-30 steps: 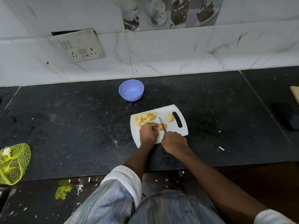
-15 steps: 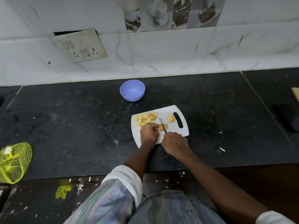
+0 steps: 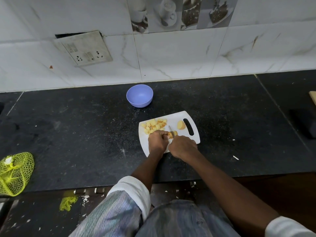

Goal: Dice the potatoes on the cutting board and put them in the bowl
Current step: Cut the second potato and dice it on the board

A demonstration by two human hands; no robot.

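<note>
Black speckled counter (image 3: 85,134) runs under a wall of pale marble tiles (image 3: 171,57), where a switch plate (image 3: 83,48) hangs crooked. My white cutting board (image 3: 174,118) lies tilted near the front edge, its handle slot toward the right. My left hand (image 3: 157,141) rests on the board with knuckles up, its fingers (image 3: 164,133) curled round a piece of potato (image 3: 171,134) and pinning it down. My right hand (image 3: 183,146) sits just beside it, wrist low and forearm angled in from the right, curled round the handle of a knife (image 3: 171,130) whose blade points away from me and stands against the held piece. A heap of diced potato (image 3: 154,126) lies on the board's far left part, just beyond my left knuckles, and a potato half (image 3: 180,125) sits apart near the handle slot. A purple bowl (image 3: 139,98) stands on the counter beyond the board's far left corner, well apart from it and near the wall. Bare counter stretches wide to the left as far as a yellow net bag (image 3: 15,173) at the front edge, and to the right up to a dark block (image 3: 302,124). My sleeves are pushed up, the left one (image 3: 131,192) bunched at the elbow over the counter's front edge.
</note>
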